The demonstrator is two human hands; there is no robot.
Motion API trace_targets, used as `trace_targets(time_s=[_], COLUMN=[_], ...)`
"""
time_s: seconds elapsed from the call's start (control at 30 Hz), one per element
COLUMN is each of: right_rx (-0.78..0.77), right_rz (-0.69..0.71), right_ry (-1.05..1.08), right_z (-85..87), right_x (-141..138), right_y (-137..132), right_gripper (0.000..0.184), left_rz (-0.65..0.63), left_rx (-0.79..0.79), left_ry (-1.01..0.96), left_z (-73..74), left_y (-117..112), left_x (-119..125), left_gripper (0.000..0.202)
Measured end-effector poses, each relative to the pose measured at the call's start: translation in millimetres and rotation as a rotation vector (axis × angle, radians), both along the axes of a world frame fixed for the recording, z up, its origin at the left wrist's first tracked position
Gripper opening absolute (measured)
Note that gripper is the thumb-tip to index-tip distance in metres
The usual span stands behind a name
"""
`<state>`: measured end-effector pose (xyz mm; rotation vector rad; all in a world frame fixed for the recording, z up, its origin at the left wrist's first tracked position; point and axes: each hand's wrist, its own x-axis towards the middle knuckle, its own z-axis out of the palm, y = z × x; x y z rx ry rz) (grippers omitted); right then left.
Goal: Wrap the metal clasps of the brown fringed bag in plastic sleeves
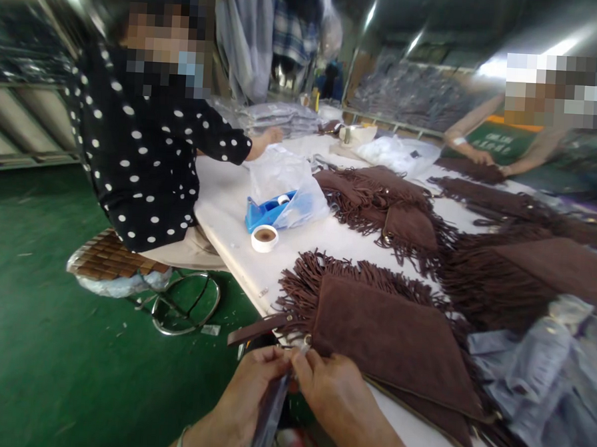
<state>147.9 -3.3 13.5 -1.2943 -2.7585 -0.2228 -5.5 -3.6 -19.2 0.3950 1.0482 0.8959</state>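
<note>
My left hand (249,394) and my right hand (327,385) meet at the near table edge. Both pinch a thin, glossy strip (268,415) that hangs down between them; it looks like a clear plastic sleeve. Their fingertips sit at the metal fitting (303,344) on the corner of a brown suede fringed bag (393,335). The bag lies flat on the white table (229,206), and its brown strap (257,329) sticks out over the table edge to the left.
More brown fringed bags (390,201) cover the table beyond. A blue tape dispenser (266,212), a tape roll (264,238) and clear plastic bags (546,370) lie around. A person in a polka-dot top (142,142) sits on a stool at left; another person's hands (482,156) work at far right.
</note>
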Motion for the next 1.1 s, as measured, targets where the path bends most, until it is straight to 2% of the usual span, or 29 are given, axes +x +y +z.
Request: trace_targets(time_s=[0.13, 0.3, 0.43, 0.57, 0.63, 0.73, 0.9, 1.1], right_rx=[-0.020, 0.034, 0.090, 0.144, 0.171, 0.180, 0.152, 0.096], right_rz=[-0.001, 0.015, 0.019, 0.026, 0.030, 0.031, 0.025, 0.036], right_ry=[0.012, 0.096, 0.175, 0.178, 0.178, 0.186, 0.157, 0.180], right_z=[-8.5, -17.2, -22.2, -26.2, -27.7, -28.9, -28.8, -27.1], right_x=[3, 7, 7, 7, 7, 8, 9, 12], right_y=[3, 4, 3, 3, 3, 3, 2, 4], right_gripper=[0.033, 0.038, 0.034, 0.033, 0.032, 0.032, 0.038, 0.042], left_rz=[0.060, 0.090, 0.043, 0.000, -0.016, -0.029, -0.060, -0.181], left_rx=[0.166, 0.369, 0.568, 0.632, 0.601, 0.468, 0.153, -0.070], left_ry=[0.233, 0.474, 0.672, 0.799, 0.820, 0.776, 0.427, 0.180], left_z=[-4.8, -3.3, 0.9, 4.6, 6.1, 6.3, 5.0, 6.8], left_y=[-6, -11, -14, -16, -16, -10, 5, 10], left_x=[6, 8, 4, 2, 2, 3, 0, -5], left_gripper=[0.034, 0.017, 0.016, 0.017, 0.017, 0.019, 0.012, 0.011])
